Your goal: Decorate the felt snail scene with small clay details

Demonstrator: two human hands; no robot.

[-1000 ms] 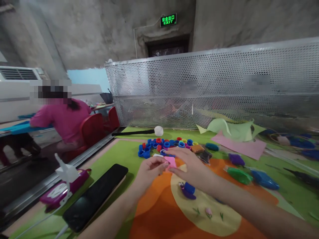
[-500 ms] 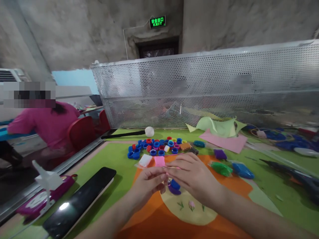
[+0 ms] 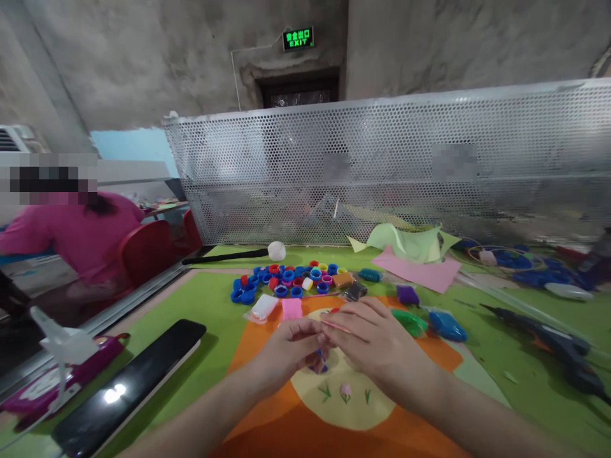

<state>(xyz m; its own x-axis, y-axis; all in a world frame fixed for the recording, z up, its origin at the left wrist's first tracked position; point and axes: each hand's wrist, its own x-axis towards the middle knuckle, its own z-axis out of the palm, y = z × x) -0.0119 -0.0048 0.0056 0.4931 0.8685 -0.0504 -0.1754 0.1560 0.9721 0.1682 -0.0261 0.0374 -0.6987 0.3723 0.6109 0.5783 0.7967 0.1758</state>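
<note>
Over a pale yellow paper circle (image 3: 356,413), my left hand (image 3: 292,350) and my right hand (image 3: 377,340) meet at the fingertips. My left fingers are closed in a pinch. The right fingers lie close together, reaching over to the left ones, and their thumb is hidden. A trace of pink shows between the hands, too small to name. On the circle are a pink tulip (image 3: 345,389) and green leaf shapes (image 3: 325,391); a blue shape (image 3: 319,364) is partly covered by my left hand. Orange paper (image 3: 286,426) lies under the circle.
Behind my hands lie several coloured bottle caps (image 3: 287,276), a pink clay block (image 3: 291,308) and a white packet (image 3: 264,308). Blue clay (image 3: 447,325) and a glue gun (image 3: 548,340) are to the right. A phone (image 3: 131,388) and power strip (image 3: 67,375) are left.
The camera view has shifted slightly to the right, so the table things appear further left. My hands stay together at the fingertips, and less of the blue shape shows.
</note>
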